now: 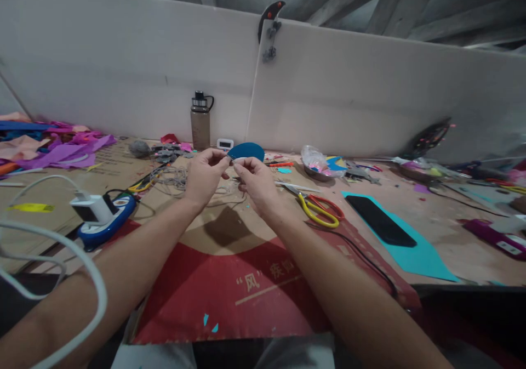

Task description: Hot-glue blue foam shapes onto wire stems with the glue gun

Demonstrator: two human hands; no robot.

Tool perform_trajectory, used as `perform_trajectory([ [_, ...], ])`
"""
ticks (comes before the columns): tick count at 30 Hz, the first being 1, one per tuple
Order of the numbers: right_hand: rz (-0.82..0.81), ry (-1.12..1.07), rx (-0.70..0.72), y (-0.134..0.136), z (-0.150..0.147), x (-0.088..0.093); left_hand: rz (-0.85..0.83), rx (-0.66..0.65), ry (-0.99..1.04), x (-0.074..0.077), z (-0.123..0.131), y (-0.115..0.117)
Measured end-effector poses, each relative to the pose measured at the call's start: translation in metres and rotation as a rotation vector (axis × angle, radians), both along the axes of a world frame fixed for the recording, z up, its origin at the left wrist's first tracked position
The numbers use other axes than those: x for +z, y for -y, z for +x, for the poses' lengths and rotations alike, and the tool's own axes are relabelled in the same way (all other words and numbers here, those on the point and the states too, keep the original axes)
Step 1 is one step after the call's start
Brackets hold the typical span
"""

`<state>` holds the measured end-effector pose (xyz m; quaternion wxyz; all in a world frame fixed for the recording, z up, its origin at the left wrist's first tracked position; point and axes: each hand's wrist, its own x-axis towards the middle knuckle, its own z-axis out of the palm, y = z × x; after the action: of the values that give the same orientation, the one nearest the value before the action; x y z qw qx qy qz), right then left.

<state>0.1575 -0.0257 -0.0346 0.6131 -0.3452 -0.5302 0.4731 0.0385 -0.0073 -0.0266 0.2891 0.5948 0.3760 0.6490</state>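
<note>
Both my hands are raised over the cardboard, fingertips nearly meeting. A dark blue rounded piece [249,151], flat like foam or felt, shows just behind the fingertips, with its narrow end at them. My left hand [205,176] is closed in a pinch at that narrow end. Thumb and fingers of my right hand [257,185] are also pinched together there, covering the piece's lower edge. Any smaller part between the fingertips is too small to make out. Tangled grey cord [170,178] lies beside and beneath my hands.
Yellow-and-red-handled scissors [318,211] lie to the right, near a black phone [381,221] on a turquoise sheet [427,259]. A bottle [200,125] stands by the white partition [123,67]. At left are a blue power strip [107,227], a looping white cable [96,278] and colourful scraps [66,152].
</note>
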Motion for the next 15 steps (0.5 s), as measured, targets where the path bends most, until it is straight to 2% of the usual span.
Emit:
perform_trajectory([
  [3, -0.009, -0.015, -0.077, -0.0023, 0.0019, -0.0038, -0.087, -0.127, 0.168, -0.0001, 0.005, 0.002],
  [8, 0.014, -0.049, -0.14, -0.0044, 0.0024, -0.0061, -0.206, -0.259, 0.315, 0.0026, 0.0089, 0.0069],
  [15, 0.059, -0.02, -0.161, -0.0037, 0.0053, -0.0041, -0.298, -0.323, 0.424, 0.0037, 0.0104, 0.0075],
])
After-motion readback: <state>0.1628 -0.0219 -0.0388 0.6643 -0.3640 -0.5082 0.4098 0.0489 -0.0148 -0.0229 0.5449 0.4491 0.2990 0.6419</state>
